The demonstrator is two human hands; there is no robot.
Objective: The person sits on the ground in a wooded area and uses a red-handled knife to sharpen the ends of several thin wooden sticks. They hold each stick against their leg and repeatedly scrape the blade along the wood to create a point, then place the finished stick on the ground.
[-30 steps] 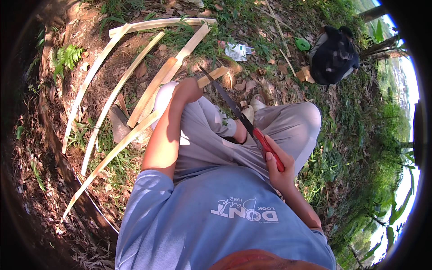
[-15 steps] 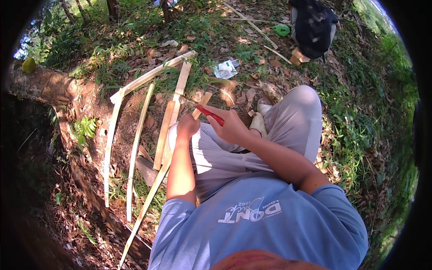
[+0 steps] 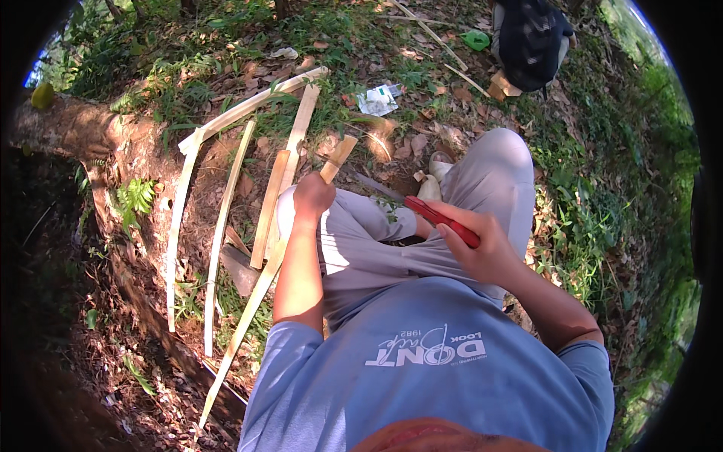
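My left hand (image 3: 314,196) is closed in a fist around a pale wooden strip (image 3: 338,160), whose short end sticks out beyond the fingers. A long strip (image 3: 239,331) runs from the lower left up behind my left forearm; it seems to be the same piece, but the arm hides the join. My right hand (image 3: 480,239) grips the red handle of a tool (image 3: 444,221) with a narrow metal blade. Whether it is a knife or a saw I cannot make out. The blade points up and left over my lap, apart from the strip.
Several more wooden strips (image 3: 229,233) lie on the ground to my left, near a thick trunk or root (image 3: 83,135). A clear packet (image 3: 378,99) lies ahead on dry leaves. Farther right are a dark backpack (image 3: 531,45), a wooden block (image 3: 503,87) and a green plastic item (image 3: 475,40).
My right hand has drawn the red-handled tool back to the right and nearer my body, off the strip's end. My left hand keeps its hold on the strip.
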